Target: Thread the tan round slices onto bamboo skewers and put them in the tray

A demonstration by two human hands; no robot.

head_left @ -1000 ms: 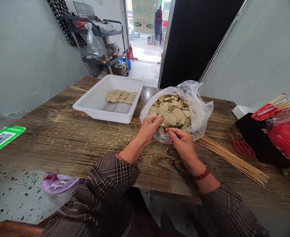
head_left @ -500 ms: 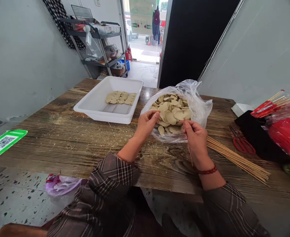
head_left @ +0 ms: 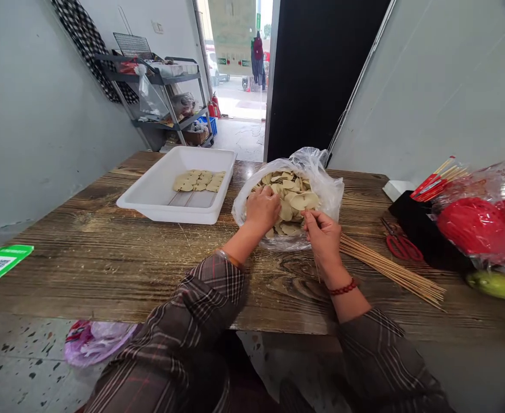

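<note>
A clear plastic bag (head_left: 330, 201) lies open on the table, filled with thin, flat beige slices (head_left: 286, 211). Over the left part of that pile is my left hand (head_left: 263, 207), knuckles up and fingers curled down; its fingertips are hidden, so what they hold does not show. My right hand (head_left: 323, 234) pinches a thin bamboo skewer (head_left: 319, 271) at the bag's near right side, its lower end showing below the palm. A pale slice (head_left: 305, 201) sits just above those fingertips, apparently on the skewer's tip.
Left of the bag stands a white tray (head_left: 173, 214) with skewered slices (head_left: 198, 180). Loose bamboo skewers (head_left: 392, 268) lie to the right, near red-handled scissors (head_left: 404, 246), a black box (head_left: 424, 229), a red bundle (head_left: 474, 226) and a green-yellow fruit (head_left: 493, 284).
My left hand has moved from beside the right hand's slice to the left part of the pile, fingers now pointing down. My right hand keeps the skewer. The whole view has shifted slightly.
</note>
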